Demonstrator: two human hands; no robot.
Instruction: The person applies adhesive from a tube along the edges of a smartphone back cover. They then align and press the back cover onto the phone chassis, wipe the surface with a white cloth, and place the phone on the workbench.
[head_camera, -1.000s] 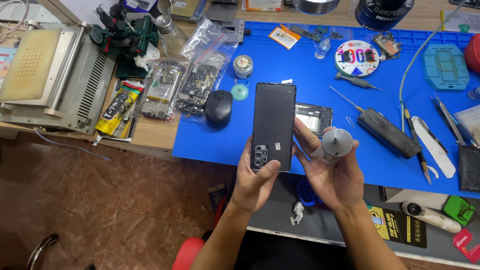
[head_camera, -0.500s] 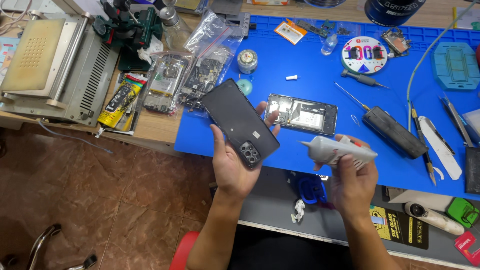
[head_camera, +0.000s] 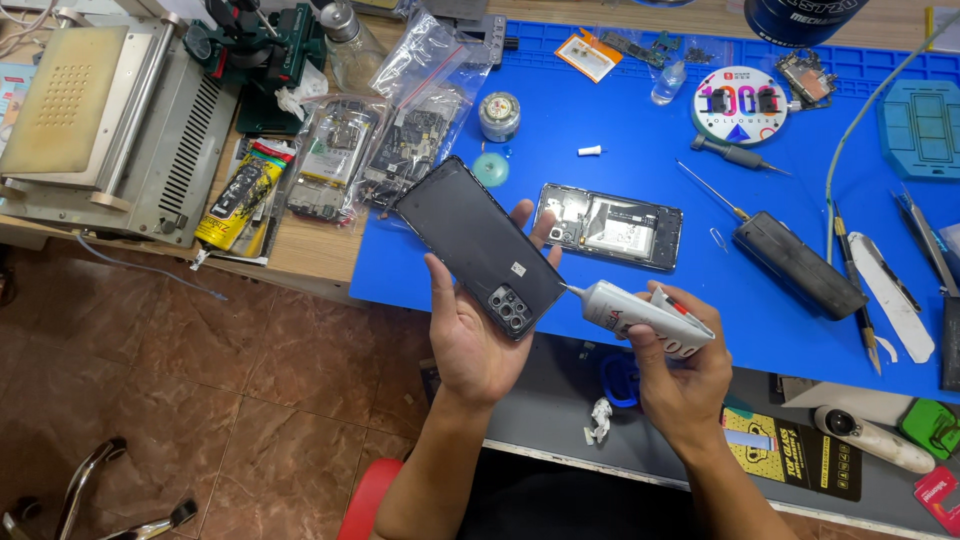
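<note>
While the black phone back cover (head_camera: 478, 245) is cradled in the left hand (head_camera: 478, 335), its inner face turned upward and its camera cut-outs toward the wrist, the nozzle of a white glue tube (head_camera: 645, 315) is brought against its right-hand edge near the lower corner. The cover is held tilted above the near edge of the blue work mat (head_camera: 620, 130), gripped between the thumb on the near side and the fingers curled round the far edge. The tube is enclosed by the right hand (head_camera: 685, 375), fingers wrapped closed around its body, thumb laid along the top; whether pressure is being applied cannot be told.

The step in hand is judged to be the laying of adhesive along the cover's rim. No bead of glue can be made out on the edge, so the work appears to be near its start. For the next move, the nozzle would need to be kept touching the rim and drawn steadily along it under an even squeeze, with the cover turned in the left hand as each side is reached.

On the mat just beyond the hands, the opened phone body (head_camera: 610, 225) is laid flat, internals exposed. A black rectangular case (head_camera: 798, 265) lies to its right, and bagged parts (head_camera: 405, 140) are heaped at the mat's left edge.
</note>
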